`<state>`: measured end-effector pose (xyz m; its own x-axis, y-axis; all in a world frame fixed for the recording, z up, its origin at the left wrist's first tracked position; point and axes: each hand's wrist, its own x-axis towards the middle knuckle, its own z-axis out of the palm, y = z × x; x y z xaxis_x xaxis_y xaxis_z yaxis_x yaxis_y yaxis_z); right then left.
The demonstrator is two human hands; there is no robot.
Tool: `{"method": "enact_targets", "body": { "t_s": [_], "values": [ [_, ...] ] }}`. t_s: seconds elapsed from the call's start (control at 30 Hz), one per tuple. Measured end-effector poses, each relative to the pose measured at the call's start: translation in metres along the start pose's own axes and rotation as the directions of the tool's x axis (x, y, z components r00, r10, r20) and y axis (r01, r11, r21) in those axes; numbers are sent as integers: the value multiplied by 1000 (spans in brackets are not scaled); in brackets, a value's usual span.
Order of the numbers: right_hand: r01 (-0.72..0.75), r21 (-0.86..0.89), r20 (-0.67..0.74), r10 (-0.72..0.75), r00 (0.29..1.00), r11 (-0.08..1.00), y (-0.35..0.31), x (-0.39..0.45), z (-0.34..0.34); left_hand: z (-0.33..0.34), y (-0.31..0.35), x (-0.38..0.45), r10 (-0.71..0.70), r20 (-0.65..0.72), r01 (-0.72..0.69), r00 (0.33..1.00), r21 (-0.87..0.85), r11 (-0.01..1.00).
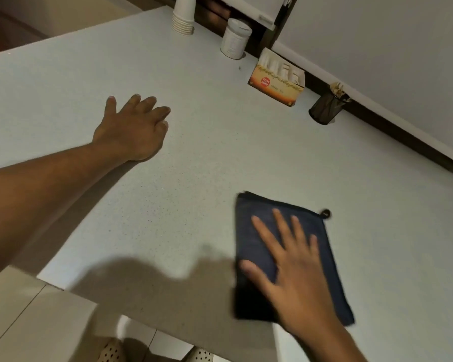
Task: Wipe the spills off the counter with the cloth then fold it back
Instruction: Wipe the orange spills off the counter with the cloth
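Head view. Along the back edge of the counter (220, 158), four containers in a row. A stack of paper cups (183, 15), nested, mouths down. Beside it a white canister (234, 39) with lid on; contents not visible. Next, an open carton (276, 78), orange-printed, holding upright white sachets or bags. Then a dark mesh holder (324, 107) with thin wooden sticks poking out of the top.

Counter is pale, finely speckled, matte. No spill can be made out on it. A dark strip runs where counter meets the light wall (377, 48). Tiled floor (24, 322) shows below the near edge, with perforated footwear at the bottom of frame.

Cloth (259, 231): dark blue, folded into a rectangle, small hanging loop at its far corner, lying flat near the front right of the counter. Right hand (288, 262) rests palm-down on it, fingers spread wide, pressing rather than gripping. Left hand (134, 126) is well apart to the left, over bare counter, fingers loosely extended, holding nothing.
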<state>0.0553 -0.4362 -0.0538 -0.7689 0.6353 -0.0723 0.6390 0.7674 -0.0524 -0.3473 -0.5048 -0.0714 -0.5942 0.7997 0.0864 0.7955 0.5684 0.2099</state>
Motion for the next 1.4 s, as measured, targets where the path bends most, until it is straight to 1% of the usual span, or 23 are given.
{"method": "enact_targets", "body": {
  "t_s": [0.1, 0.2, 0.33, 0.4, 0.47, 0.57, 0.7, 0.8, 0.9, 0.97, 1.07, 1.23, 1.33, 1.4],
  "values": [
    [-178, 42, 35, 176, 984, 983, 47, -10, -9, 2, 0, 2, -2, -3, 2, 1000, 13, 1000],
    [-309, 82, 48, 306, 951, 948, 91, 11, -16, 4, 0, 2, -3, -8, 3, 1000, 12, 1000],
    [-394, 124, 17, 395, 918, 911, 138, 80, -24, 6, 0, 3, -16, -14, 16, 1000, -13, 1000],
    [-425, 140, 31, 425, 905, 894, 150, 128, -30, 6, 1, 4, -21, -12, 20, 1000, -30, 999],
    [-418, 153, 37, 417, 908, 896, 149, 177, -34, 5, 2, 4, -26, -21, 25, 999, -45, 999],
    [-370, 160, 40, 369, 929, 915, 125, 244, -35, 3, 4, 3, -37, -30, 35, 999, -61, 998],
    [-245, 157, 41, 242, 969, 957, 59, 307, -36, -2, 8, 0, -38, -39, 34, 999, -81, 996],
    [-115, 158, 40, 110, 993, 981, 1, 332, -31, -4, 10, -3, -60, -71, 51, 996, -115, 992],
    [55, 147, 34, -61, 998, 988, -50, 334, -23, -5, 11, -4, -83, -100, 69, 991, -136, 988],
    [158, 135, 31, -163, 986, 978, -72, 324, -20, -7, 13, -4, -102, -108, 87, 989, -136, 987],
    [274, 102, 42, -279, 959, 956, -78, 293, -17, -9, 15, -5, -114, -106, 100, 988, -129, 987],
    [369, 91, 18, -372, 928, 925, -58, 194, -9, -9, 15, -6, -80, -91, 73, 993, -76, 994],
    [471, 106, 29, -476, 879, 876, -39, 125, -1, -8, 15, -5, -70, -87, 65, 994, -55, 996],
    [529, 111, 42, -535, 844, 842, -26, 95, 5, -7, 14, -4, -67, -75, 64, 995, -42, 997]
  ]
}}
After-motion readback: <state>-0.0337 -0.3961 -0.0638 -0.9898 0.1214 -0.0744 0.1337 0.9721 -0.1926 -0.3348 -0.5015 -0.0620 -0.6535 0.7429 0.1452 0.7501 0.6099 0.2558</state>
